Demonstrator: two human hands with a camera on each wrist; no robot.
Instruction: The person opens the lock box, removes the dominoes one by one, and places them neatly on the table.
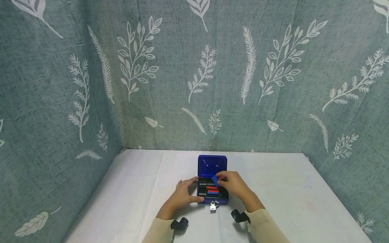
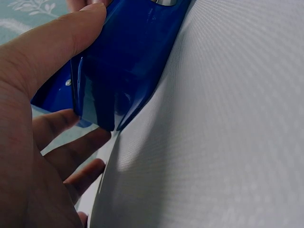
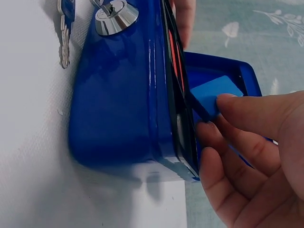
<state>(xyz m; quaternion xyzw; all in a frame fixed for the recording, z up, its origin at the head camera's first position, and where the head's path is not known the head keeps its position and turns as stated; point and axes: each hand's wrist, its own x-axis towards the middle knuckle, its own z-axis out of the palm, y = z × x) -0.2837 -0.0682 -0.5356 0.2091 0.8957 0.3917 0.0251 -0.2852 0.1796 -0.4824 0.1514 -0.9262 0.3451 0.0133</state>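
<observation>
A small blue metal cash box (image 1: 223, 200) stands on the white table with its lid (image 1: 212, 165) raised. Its black tray holds red and blue blocks (image 1: 212, 191). Keys (image 1: 213, 206) hang from the front lock (image 3: 115, 16). My left hand (image 1: 183, 194) grips the box's left side (image 2: 118, 61), thumb along the front corner and fingers round the far side. My right hand (image 1: 232, 184) pinches a light blue block (image 1: 215, 180) between thumb and fingers just above the tray; the same block (image 3: 213, 95) shows in the right wrist view, over the open box.
The white tablecloth (image 1: 304, 195) spreads to both sides of the box. Grey-green cloth walls with white leaf prints (image 1: 194, 74) close off the back and both sides. Black wrist camera mounts (image 1: 179, 224) sit at my cuffs.
</observation>
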